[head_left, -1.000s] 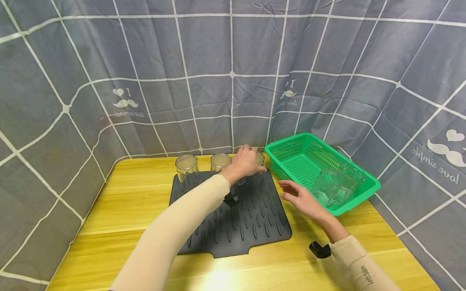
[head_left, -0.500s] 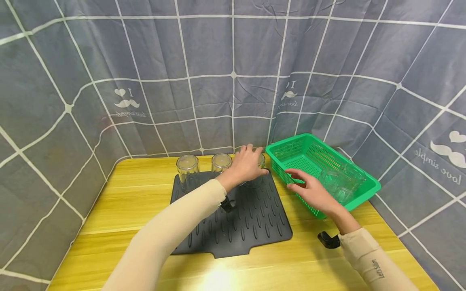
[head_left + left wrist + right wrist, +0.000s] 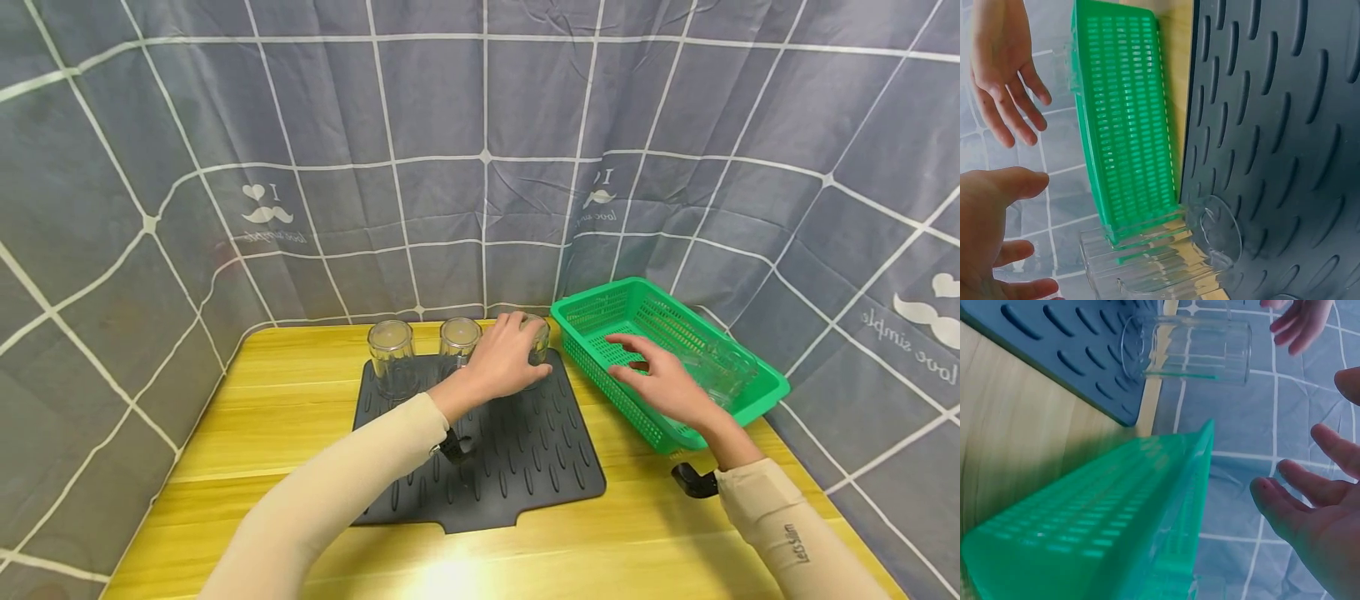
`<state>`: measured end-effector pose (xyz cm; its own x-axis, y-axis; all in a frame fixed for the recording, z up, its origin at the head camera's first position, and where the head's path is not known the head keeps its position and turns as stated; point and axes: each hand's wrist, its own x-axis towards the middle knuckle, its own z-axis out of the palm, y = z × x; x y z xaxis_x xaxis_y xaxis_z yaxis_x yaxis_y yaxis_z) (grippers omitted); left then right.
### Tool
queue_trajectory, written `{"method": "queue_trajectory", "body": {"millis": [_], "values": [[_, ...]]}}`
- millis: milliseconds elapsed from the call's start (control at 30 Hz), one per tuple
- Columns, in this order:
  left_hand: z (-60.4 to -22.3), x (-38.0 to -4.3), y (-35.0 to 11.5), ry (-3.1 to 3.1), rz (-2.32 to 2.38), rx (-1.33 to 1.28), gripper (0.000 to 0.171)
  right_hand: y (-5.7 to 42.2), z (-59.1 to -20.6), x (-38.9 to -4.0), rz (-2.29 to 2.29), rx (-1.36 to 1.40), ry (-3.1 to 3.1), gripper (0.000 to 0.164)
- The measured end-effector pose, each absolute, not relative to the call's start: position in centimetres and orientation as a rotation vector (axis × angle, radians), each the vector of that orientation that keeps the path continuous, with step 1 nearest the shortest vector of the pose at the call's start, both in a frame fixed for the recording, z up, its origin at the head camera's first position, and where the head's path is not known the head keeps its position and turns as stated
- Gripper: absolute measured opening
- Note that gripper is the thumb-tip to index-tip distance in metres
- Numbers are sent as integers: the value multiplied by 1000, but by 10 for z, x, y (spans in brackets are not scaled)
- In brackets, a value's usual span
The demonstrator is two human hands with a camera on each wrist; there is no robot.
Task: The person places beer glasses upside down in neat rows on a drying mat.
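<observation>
Left hand (image 3: 501, 357) beside glass (image 3: 1197, 350) at far right corner of mat (image 3: 525, 479), near desk's (image 3: 277, 392) far edge; fingers apart. Right hand (image 3: 666, 385) over basket (image 3: 592, 367), fingers apart too.

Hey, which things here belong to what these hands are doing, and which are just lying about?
Seemingly part of the job:
three glasses on the black mat
green basket
other glasses inside the basket

Apparently just setting, with no loose clutter that I can see:
gray curtain
wooden table
</observation>
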<state>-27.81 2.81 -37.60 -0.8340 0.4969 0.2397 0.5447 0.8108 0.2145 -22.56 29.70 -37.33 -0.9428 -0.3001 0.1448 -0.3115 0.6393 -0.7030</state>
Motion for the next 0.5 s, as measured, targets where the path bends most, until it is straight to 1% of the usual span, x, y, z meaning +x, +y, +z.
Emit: {"method": "queue_trajectory", "body": {"millis": [500], "values": [[-385,-252,-4,-2724,-723,-884,55,319,-370,-234,1041,563,-2810,49]]}}
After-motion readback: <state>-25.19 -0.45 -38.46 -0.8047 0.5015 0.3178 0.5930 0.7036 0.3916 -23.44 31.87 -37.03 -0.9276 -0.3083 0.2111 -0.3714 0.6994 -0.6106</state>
